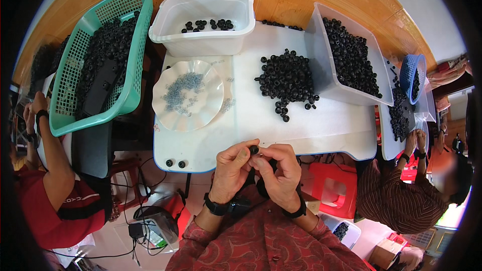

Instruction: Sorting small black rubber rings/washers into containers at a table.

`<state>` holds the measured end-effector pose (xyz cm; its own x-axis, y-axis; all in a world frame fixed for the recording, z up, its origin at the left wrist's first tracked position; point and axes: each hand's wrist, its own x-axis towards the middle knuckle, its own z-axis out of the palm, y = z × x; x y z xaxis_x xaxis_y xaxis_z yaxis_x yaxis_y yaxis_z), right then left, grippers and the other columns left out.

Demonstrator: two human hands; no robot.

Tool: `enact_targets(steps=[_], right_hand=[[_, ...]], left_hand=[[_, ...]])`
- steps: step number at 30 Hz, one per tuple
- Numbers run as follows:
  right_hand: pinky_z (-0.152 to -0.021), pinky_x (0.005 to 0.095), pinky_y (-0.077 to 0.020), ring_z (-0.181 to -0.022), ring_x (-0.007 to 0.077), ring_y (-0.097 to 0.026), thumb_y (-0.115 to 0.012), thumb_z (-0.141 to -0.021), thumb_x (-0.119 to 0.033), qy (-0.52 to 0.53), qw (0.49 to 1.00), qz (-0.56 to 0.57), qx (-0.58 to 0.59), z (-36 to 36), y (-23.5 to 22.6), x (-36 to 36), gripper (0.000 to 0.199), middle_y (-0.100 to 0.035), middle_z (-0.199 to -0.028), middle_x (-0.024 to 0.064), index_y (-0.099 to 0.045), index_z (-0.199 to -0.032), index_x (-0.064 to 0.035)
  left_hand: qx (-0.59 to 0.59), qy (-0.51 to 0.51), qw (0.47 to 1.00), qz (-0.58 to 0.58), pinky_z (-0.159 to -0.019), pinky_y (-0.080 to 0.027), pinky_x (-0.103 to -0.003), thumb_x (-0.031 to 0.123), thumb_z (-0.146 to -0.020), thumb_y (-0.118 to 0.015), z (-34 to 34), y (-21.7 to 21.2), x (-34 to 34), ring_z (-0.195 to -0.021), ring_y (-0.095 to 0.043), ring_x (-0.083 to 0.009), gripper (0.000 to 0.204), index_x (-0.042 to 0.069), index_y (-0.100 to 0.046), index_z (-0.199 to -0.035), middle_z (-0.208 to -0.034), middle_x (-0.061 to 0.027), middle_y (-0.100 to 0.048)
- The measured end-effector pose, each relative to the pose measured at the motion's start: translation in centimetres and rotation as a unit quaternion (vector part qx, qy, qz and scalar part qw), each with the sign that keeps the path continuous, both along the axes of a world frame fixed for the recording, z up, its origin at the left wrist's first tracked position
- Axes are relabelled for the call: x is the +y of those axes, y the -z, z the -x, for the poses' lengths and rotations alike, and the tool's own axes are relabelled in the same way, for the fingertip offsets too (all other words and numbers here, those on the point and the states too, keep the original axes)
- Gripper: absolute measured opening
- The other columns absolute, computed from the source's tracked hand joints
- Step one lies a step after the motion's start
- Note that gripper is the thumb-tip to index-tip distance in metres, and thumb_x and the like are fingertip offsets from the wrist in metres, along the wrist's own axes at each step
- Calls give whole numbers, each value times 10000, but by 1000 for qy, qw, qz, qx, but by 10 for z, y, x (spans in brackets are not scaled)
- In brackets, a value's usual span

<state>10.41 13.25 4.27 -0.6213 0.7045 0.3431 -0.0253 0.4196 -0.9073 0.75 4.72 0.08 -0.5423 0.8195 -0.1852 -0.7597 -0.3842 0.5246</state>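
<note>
Just off the table's near edge, my two hands meet at a small round black plastic part (254,149). My left hand (230,169) pinches the part between thumb and fingertips. Against it, my right hand (279,174) has its thumb and fingers pressed together; whatever they hold, if anything, is too small to tell. Beyond my hands, a heap of similar black parts (287,78) lies on the white table. A wavy-edged white plate (213,113) carries many tiny clear pieces (182,90). Two loose black parts (175,163) sit at the near left corner.
A white tub (201,45) with several black parts stands at the back. Right of the heap, a translucent bin (321,65) is full of them. A green basket (135,78) is at left. People work on both sides; a red stool (334,188) stands beneath the table's right.
</note>
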Motion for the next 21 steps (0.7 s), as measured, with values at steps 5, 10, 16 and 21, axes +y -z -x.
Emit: enact_targets(steps=[5,10,16,21], right_hand=[[-714,263,-490,-820,156,-603,-709,-823,10,-13,999,10,27,-5,1,0,254,-576,-1051,116,-622,-1061,-2],[-836,311,-483,-938,218,-587,-674,-878,-79,-33,999,37,-12,-2,-4,-2,356,-562,-1085,133,-542,-1195,14],[-907,363,-474,-1049,276,-593,-732,-842,-225,-119,986,105,-58,8,-2,-3,632,-559,-1236,202,-410,-1315,43],[-923,317,-463,-1092,211,-576,-700,-876,-226,-104,984,113,-88,12,-2,-5,605,-566,-1266,171,-393,-1328,33]], left_hand=[[-22,11,999,-48,-705,-532,-251,177,-960,-588,1,-1,0,-783,-627,-130,337,-34,-601,-1222,-1019,-119,-687],[-12,18,998,-67,-694,-526,-253,195,-955,-598,0,-7,0,-790,-614,-130,344,-39,-604,-1207,-1026,-121,-689],[25,13,1000,-2,-654,-474,-249,233,-951,-611,-7,-22,3,-738,-547,-107,313,-17,-633,-1138,-921,-77,-638],[16,10,1000,15,-626,-440,-227,260,-939,-635,-11,-21,6,-692,-494,-93,342,-24,-626,-1129,-820,-27,-562]])
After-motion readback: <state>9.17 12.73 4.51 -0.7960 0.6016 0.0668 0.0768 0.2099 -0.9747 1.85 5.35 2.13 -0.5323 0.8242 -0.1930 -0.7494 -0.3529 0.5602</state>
